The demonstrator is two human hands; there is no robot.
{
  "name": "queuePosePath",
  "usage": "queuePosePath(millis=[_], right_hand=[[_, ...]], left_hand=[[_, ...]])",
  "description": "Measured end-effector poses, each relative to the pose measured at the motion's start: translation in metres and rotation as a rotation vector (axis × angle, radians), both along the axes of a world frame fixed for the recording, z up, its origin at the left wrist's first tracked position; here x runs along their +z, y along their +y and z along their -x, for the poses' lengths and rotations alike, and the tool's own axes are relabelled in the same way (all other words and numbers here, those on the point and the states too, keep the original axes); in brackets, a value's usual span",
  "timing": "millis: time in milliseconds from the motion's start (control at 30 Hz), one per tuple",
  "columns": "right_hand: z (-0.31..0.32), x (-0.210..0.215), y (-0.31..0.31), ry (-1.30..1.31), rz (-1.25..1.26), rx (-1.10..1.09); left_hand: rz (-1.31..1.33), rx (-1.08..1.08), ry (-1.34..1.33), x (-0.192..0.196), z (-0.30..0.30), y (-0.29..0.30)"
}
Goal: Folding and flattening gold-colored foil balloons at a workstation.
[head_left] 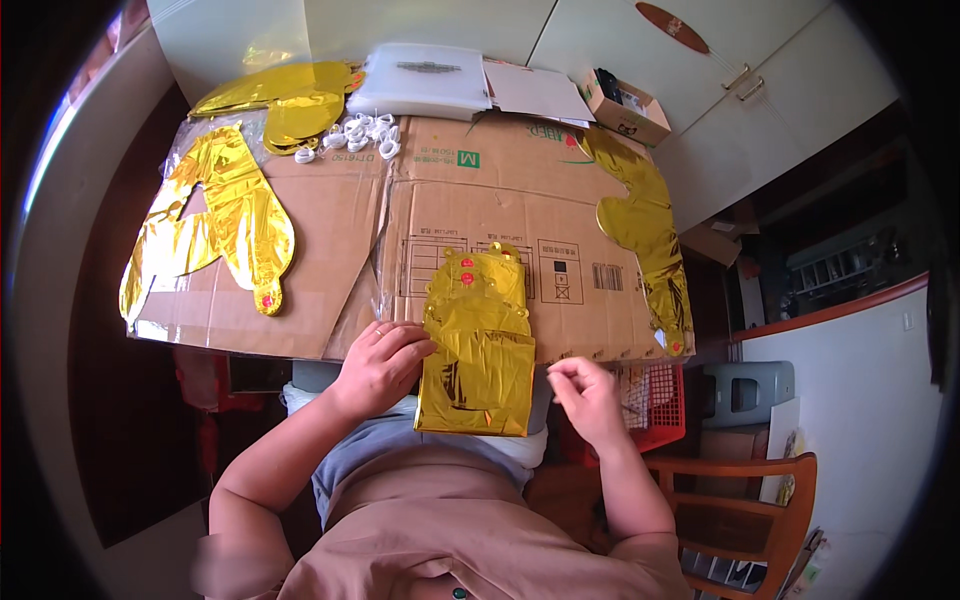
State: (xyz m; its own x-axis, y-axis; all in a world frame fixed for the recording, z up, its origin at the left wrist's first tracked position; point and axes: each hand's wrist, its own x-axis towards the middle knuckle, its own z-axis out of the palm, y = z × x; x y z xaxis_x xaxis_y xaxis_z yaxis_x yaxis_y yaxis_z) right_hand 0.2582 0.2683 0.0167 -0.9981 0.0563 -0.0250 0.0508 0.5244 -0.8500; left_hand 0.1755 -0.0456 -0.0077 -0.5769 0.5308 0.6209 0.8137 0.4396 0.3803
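A folded gold foil balloon (475, 350) lies in front of me, its upper part on the cardboard and its lower part hanging past the near edge. Small red round marks show near its top. My left hand (385, 365) is closed at the balloon's left edge, fingertips on the foil. To the right of the foil and apart from it, my right hand (587, 398) is loosely curled, with a gap between thumb and fingers and nothing visible in it.
Another gold foil balloon (225, 215) lies flat at the left, and one (640, 215) along the right edge. White ribbon coils (362, 135), a stack of clear plastic bags (425, 80) and a small box (625, 105) stand at the back. A wooden chair (740, 500) is at lower right.
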Motion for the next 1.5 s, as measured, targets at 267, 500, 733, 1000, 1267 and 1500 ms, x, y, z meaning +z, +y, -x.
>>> queuePosePath(millis=[267, 500, 733, 1000, 1267, 1500], right_hand=[[-0.007, -0.026, -0.016, -0.126, 0.452, -0.087], [-0.012, -0.027, -0.031, -0.243, 0.947, -0.212], [-0.018, -0.035, -0.029, -0.420, 1.116, -0.166], [-0.016, -0.043, -0.036, -0.418, 0.984, -0.159], [-0.013, -0.023, -0.047, -0.346, 0.756, -0.006], [-0.024, -0.021, -0.036, -0.379, 0.897, -0.059]], left_hand=[[-0.010, 0.005, -0.019, 0.000, -0.002, 0.001], [-0.038, 0.013, 0.004, -0.004, -0.003, 0.001], [-0.109, 0.061, -0.161, -0.002, -0.027, 0.003], [-1.159, 0.146, -1.516, -0.015, -0.097, 0.001], [-0.995, -0.061, -1.799, -0.021, -0.074, 0.007], [-0.966, -0.139, -1.785, -0.036, -0.073, 0.007]])
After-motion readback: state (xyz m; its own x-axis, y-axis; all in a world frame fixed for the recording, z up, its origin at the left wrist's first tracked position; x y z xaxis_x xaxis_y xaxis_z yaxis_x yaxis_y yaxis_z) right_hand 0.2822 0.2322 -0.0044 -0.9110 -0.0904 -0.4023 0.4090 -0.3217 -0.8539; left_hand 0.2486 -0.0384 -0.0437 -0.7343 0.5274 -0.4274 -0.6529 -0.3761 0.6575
